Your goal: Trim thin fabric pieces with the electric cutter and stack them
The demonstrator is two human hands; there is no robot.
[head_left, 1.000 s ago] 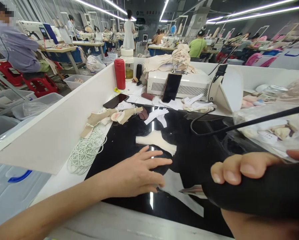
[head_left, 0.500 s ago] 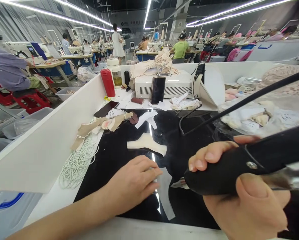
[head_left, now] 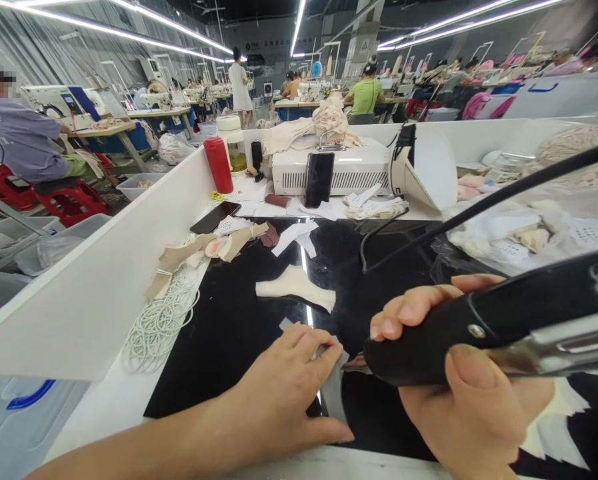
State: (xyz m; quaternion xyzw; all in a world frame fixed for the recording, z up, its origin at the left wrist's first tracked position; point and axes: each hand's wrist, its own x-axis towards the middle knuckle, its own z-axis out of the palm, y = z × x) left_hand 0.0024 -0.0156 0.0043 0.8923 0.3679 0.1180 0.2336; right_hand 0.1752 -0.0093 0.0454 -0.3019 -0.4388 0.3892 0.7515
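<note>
My right hand (head_left: pixel 473 393) is wrapped round the black handle of a corded tool (head_left: pixel 503 320), its metal tip pointing left just above the black glossy worktop (head_left: pixel 243 313). My left hand (head_left: pixel 283 393) rests on the worktop with its fingers pinching a thin grey strip of fabric (head_left: pixel 333 390) right beside the tool's tip. A cream fabric piece (head_left: pixel 296 287) lies a little farther back on the black surface.
A white divider wall (head_left: pixel 103 267) runs along the left. A coil of white elastic cord (head_left: pixel 159 320), beige fabric pieces (head_left: pixel 209 248), a red bottle (head_left: pixel 218 165), phones, a white machine box (head_left: pixel 349 170) and bags of parts (head_left: pixel 529 227) crowd the back. Other people sit at sewing stations beyond.
My left hand has pulled back toward me and closed on the grey strip. My right hand has brought the tool down and left, so its tip is at the strip.
</note>
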